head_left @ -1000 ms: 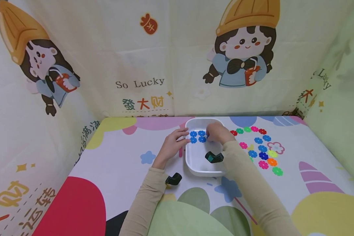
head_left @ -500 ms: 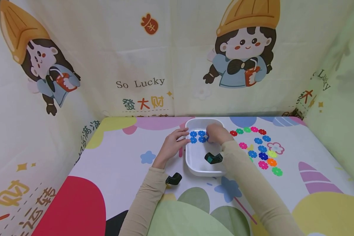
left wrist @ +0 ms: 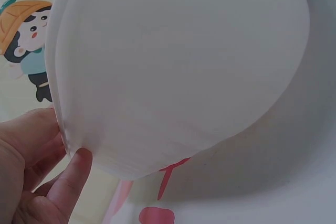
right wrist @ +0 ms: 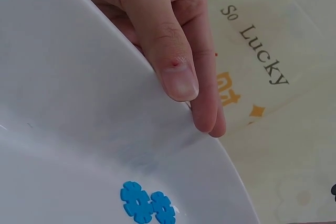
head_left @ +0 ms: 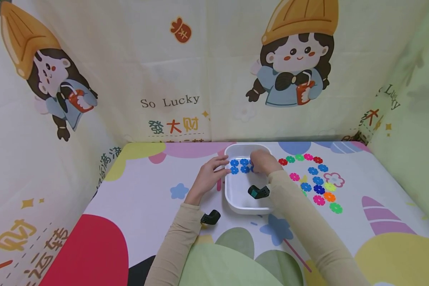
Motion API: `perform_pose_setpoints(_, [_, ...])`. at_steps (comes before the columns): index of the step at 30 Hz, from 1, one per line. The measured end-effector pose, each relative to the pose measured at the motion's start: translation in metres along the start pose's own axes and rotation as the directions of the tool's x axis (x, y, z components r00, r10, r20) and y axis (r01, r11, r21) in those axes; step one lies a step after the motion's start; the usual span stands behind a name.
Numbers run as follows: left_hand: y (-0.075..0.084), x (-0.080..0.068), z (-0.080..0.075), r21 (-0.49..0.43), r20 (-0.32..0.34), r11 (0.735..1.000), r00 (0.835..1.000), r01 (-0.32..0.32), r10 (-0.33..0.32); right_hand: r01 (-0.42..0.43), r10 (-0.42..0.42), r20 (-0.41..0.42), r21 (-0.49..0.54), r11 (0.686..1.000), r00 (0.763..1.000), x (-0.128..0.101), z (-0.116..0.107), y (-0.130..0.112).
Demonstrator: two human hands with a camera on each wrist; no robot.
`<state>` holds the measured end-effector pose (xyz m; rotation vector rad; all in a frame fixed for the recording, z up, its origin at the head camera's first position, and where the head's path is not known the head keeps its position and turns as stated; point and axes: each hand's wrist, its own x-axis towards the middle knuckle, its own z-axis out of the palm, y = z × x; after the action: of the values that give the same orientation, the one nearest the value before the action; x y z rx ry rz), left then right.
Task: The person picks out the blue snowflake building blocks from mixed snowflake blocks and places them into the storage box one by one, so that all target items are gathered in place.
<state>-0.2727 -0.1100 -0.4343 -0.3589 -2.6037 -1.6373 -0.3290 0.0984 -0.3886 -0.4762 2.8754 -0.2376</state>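
So, going left to right from the head view: my left hand [head_left: 208,176] sits at the left wall of the white tray [head_left: 236,198], fingers loosely curved and touching the rim at its far left corner. The left wrist view shows just that, fingertips against the tray's outer wall, not wrapped round it. The tray's long axis runs away from me, near edge toward my body.

Inside it, at the far end, a little square cluster of blue flower pieces [head_left: 239,165] lies flat on the floor, right between my two hands. My right hand [head_left: 264,162] is over the far right part of the tray, fingers curled down just beside that cluster. I can't tell if it pinches a piece, since the knuckles hide the fingertips. The right hand is clearly the nearer one to the blue bits.

Further right, on the desk [head_left: 146,198], a loose spread of coloured flower pieces [head_left: 316,178] lies apart from the tray. Only the tray wall stands between them and the cluster.
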Motion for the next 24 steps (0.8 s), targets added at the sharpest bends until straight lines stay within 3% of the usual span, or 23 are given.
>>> perform_pose_setpoints(11, [0.001, 0.0, 0.0, 0.012, -0.005, 1.0, 1.0, 0.004, -0.003, 0.012, -0.012, -0.007, -0.016, 1.0, 1.0, 0.0, 0.0, -0.001])
perform_pose_setpoints(19, [0.0, -0.001, 0.0, 0.007, 0.001, 1.0, 1.0, -0.004, 0.004, 0.015, -0.016, 0.019, 0.047, 0.999, 1.0, 0.002, -0.003, 0.004])
perform_pose_setpoints(24, [0.0, 0.0, 0.0, 0.005, 0.001, 1.0, 1.0, -0.001, 0.001, 0.1, -0.101, 0.0, 0.153, 0.983, 0.995, -0.001, -0.011, 0.015])
